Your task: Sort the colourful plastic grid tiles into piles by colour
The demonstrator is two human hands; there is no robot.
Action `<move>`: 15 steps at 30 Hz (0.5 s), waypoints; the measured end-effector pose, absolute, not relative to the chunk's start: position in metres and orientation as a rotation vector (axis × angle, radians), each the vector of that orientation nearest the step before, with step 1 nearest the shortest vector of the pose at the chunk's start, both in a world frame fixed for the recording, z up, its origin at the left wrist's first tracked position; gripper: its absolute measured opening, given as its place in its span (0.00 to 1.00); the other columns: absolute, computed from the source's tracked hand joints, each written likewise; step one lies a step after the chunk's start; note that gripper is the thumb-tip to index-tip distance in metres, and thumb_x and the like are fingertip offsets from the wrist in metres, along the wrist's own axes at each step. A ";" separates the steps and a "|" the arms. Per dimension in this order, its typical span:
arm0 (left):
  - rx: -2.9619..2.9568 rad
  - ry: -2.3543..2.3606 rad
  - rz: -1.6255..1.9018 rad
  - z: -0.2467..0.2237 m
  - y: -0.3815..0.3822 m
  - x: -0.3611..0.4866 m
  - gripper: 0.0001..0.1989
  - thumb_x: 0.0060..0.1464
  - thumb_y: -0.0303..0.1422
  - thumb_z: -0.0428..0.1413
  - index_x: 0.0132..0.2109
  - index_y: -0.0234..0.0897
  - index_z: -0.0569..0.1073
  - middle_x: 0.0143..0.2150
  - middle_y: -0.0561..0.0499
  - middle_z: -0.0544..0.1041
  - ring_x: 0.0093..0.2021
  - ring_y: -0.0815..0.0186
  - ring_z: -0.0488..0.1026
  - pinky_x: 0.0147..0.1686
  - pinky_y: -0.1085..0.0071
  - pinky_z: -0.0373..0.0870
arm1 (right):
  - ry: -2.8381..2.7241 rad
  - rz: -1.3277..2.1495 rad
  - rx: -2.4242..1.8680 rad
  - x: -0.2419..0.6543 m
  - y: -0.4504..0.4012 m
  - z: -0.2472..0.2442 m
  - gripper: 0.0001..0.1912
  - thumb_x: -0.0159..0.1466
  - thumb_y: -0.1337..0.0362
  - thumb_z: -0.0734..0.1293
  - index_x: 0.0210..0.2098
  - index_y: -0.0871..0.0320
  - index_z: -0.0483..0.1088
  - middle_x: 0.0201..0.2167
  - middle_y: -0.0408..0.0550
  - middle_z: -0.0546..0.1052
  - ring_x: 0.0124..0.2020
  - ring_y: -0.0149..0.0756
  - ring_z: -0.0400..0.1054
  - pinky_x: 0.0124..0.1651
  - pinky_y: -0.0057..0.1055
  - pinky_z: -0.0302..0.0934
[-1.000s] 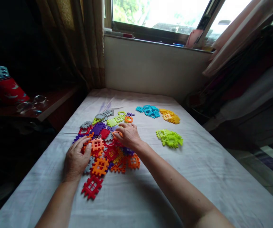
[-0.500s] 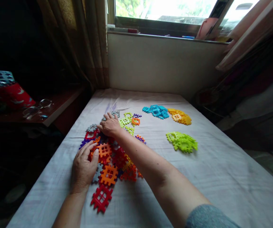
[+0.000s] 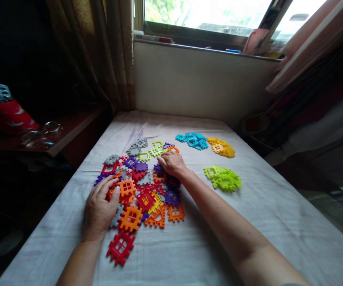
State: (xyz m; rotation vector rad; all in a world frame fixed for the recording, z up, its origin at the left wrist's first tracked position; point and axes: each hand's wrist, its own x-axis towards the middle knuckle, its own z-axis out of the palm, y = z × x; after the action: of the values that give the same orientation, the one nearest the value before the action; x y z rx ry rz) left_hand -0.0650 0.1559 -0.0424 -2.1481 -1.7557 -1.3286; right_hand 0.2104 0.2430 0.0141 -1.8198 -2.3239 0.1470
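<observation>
A mixed heap of flat, notched plastic building pieces lies on the sheet, with a red window-shaped piece (image 3: 145, 199), an orange window piece (image 3: 131, 218) and purple pieces (image 3: 173, 196) among it. My left hand (image 3: 101, 202) rests at the heap's left side, fingers apart, touching orange pieces (image 3: 126, 187). Over the heap's far right part is my right hand (image 3: 173, 162), fingers bent down and close together; whatever is under the fingertips is hidden. Beside it lie light green pieces (image 3: 155, 151) and an orange piece (image 3: 173, 149). Grey pieces (image 3: 138, 145) sit farther back.
Sorted piles of blue pieces (image 3: 192, 140), yellow pieces (image 3: 222, 147) and lime green pieces (image 3: 223, 178) lie to the right on the sheet (image 3: 263, 222). A dark side table (image 3: 70, 131) at left bears glasses (image 3: 44, 131) and a red container (image 3: 8, 116).
My right hand has moved right from the grey pieces, uncovering purple and light green ones, and now covers a light green piece. My left hand stays on the heap. The view has shifted slightly.
</observation>
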 end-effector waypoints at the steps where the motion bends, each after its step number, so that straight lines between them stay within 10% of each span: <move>1: -2.148 -1.750 -1.325 -0.043 0.156 -0.065 0.17 0.63 0.41 0.49 0.48 0.39 0.78 0.53 0.43 0.80 0.53 0.55 0.77 0.57 0.56 0.73 | -2.301 0.126 -1.857 0.214 0.242 0.016 0.23 0.74 0.53 0.55 0.42 0.53 0.80 0.51 0.49 0.79 0.56 0.43 0.69 0.57 0.39 0.58; 15: -2.153 -1.789 -1.332 -0.042 0.154 -0.065 0.16 0.63 0.41 0.50 0.48 0.39 0.78 0.53 0.45 0.80 0.54 0.57 0.76 0.57 0.59 0.72 | -2.378 0.338 -2.000 0.154 0.321 0.017 0.41 0.61 0.38 0.66 0.69 0.43 0.58 0.70 0.56 0.59 0.70 0.60 0.51 0.67 0.65 0.46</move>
State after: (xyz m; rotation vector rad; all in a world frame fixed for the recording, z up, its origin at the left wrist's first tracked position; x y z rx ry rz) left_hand -0.0652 0.1545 -0.0420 -2.1526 -1.7886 -1.3321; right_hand 0.1536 0.3214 0.0169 -2.0002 -2.3783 0.3377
